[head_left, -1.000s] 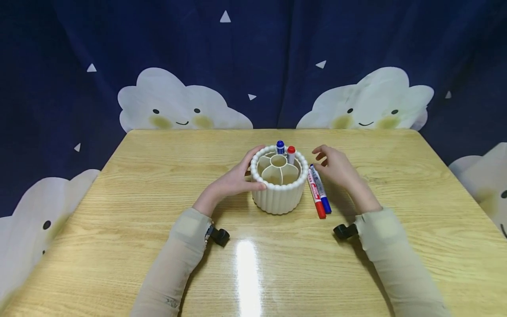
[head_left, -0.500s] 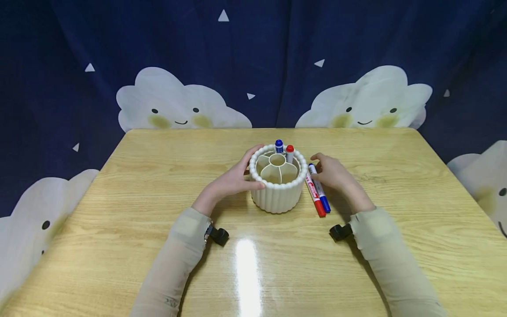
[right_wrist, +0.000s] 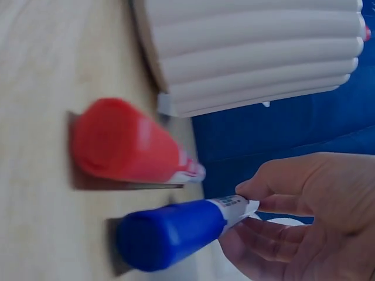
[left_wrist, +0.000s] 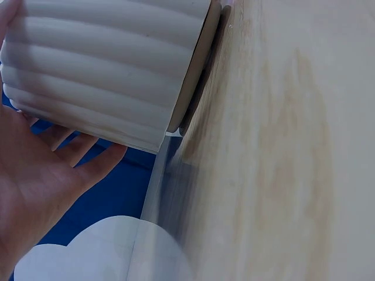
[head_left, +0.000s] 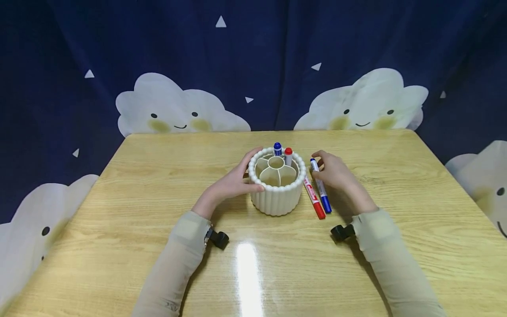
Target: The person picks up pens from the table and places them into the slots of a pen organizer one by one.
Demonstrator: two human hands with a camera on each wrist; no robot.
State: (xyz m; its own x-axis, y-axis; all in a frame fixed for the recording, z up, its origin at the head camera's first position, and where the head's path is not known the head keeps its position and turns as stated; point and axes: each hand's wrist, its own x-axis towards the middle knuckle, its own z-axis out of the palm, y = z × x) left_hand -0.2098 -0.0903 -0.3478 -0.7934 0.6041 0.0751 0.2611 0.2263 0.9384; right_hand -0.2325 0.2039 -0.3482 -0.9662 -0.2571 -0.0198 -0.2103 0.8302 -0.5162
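My left hand (head_left: 231, 180) grips the near-left side of a cream, ribbed pen holder (head_left: 276, 200), with the thumb along its beaded rim and the fingers behind it. Those fingers show against the ribbed wall (left_wrist: 99, 70) in the left wrist view. To the right of the holder, my right hand (head_left: 336, 172) pinches the white barrel of a blue-capped marker (head_left: 325, 204) between thumb and fingers. The blue cap (right_wrist: 170, 234) points toward the right wrist camera. Beside it a red-capped marker (head_left: 319, 210) lies on the table, untouched.
Inside the divided holder stand a blue-capped marker (head_left: 277, 149) and a red-capped marker (head_left: 288, 155) at the back. The wooden table (head_left: 119, 246) ends at a dark blue curtain (head_left: 273, 57) with cloud shapes.
My right hand has come in to the blue-capped marker and taken hold of it. That marker has shifted slightly away from the red-capped one, its far end higher. The left hand stays on the holder.
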